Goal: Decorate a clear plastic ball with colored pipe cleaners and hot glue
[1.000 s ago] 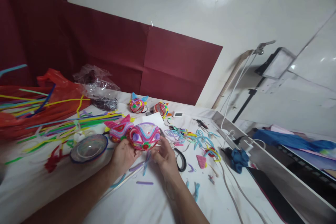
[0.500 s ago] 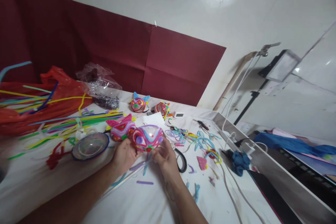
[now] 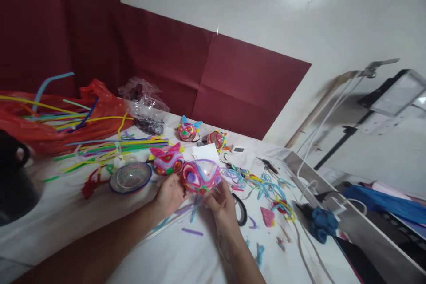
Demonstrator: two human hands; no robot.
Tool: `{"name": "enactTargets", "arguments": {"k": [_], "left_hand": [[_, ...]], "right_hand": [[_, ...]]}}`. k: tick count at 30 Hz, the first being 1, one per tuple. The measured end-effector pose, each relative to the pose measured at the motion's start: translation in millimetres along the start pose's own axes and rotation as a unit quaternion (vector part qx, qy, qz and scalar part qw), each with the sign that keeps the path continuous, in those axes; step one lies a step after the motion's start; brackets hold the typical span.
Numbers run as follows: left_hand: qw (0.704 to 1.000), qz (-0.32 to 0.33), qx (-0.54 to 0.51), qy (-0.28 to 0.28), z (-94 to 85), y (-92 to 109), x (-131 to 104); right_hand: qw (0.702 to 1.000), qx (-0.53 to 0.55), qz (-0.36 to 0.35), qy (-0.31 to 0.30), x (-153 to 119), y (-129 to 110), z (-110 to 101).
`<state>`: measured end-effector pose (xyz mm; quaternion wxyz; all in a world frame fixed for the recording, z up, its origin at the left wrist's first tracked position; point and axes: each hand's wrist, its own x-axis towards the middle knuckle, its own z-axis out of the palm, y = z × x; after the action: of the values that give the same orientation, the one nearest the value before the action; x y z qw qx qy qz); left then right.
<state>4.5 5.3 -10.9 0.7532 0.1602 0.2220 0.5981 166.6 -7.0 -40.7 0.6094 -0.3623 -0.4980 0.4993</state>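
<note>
Between my two hands is a rounded clear plastic piece decorated with pipe cleaners (image 3: 201,176), in pink, purple and red, with two purple knobs and a green and red spot low in front. My left hand (image 3: 172,194) grips its left side from below. Curled round its lower right edge are the fingers of my right hand (image 3: 222,202). Just behind my left hand, a pink-eared pipe-cleaner animal head (image 3: 168,159) rests on the table. A clear bowl with a blue rim (image 3: 131,177) lies left of that hand. A purple pipe-cleaner piece (image 3: 192,232) lies below the hands.
Two more decorated heads, one blue-eared (image 3: 187,130) and one partly clear (image 3: 217,140), stand at the back. Pipe cleaners spill from a red bag (image 3: 100,102) at left. Loose coils (image 3: 266,184), a pink triangle (image 3: 267,216) and cables lie right. A black mug (image 3: 16,182) stands at far left.
The view has turned left, so everything sits further right and the black mug shows more fully. Both hands keep hold of the decorated piece.
</note>
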Motion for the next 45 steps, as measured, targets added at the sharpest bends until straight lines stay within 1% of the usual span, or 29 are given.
{"name": "enactTargets", "arguments": {"k": [5,11,17,21,26,32,35,38,41,45], "left_hand": [[1.000,-0.006,-0.006,0.006,0.7,-0.1,-0.9],[1.000,-0.013,-0.011,-0.001,4.9,0.8,-5.5],[0.999,-0.030,-0.007,-0.011,7.9,2.9,-3.9],[0.999,-0.041,0.003,-0.023,10.3,3.3,-2.5],[0.997,-0.056,0.024,-0.046,12.8,2.0,-4.7],[0.994,-0.073,0.012,-0.085,10.8,0.9,-5.3],[0.993,-0.092,0.014,-0.076,8.2,-0.4,-4.2],[0.993,-0.104,0.007,-0.060,6.2,-1.3,-2.7],[0.994,-0.090,0.017,-0.065,5.3,-0.5,-1.4],[0.995,-0.060,0.059,-0.058,6.2,3.0,-0.7]], "right_hand": [[1.000,0.005,-0.016,0.010,-0.1,1.3,0.4],[0.999,0.037,-0.017,-0.001,2.9,3.0,-1.9],[0.996,0.092,0.010,-0.015,2.6,-15.8,3.3],[0.993,0.119,0.005,-0.014,5.2,-27.0,6.3],[0.987,0.157,0.017,-0.031,5.4,-34.4,6.5],[0.982,0.183,0.041,-0.036,3.3,-38.1,8.7],[0.981,0.183,0.036,-0.047,3.0,-38.1,9.2],[0.981,0.188,0.022,-0.039,4.4,-38.7,7.3],[0.978,0.206,0.009,-0.018,7.6,-41.7,2.6],[0.978,0.210,-0.013,0.003,13.4,-47.0,-7.1]]}}
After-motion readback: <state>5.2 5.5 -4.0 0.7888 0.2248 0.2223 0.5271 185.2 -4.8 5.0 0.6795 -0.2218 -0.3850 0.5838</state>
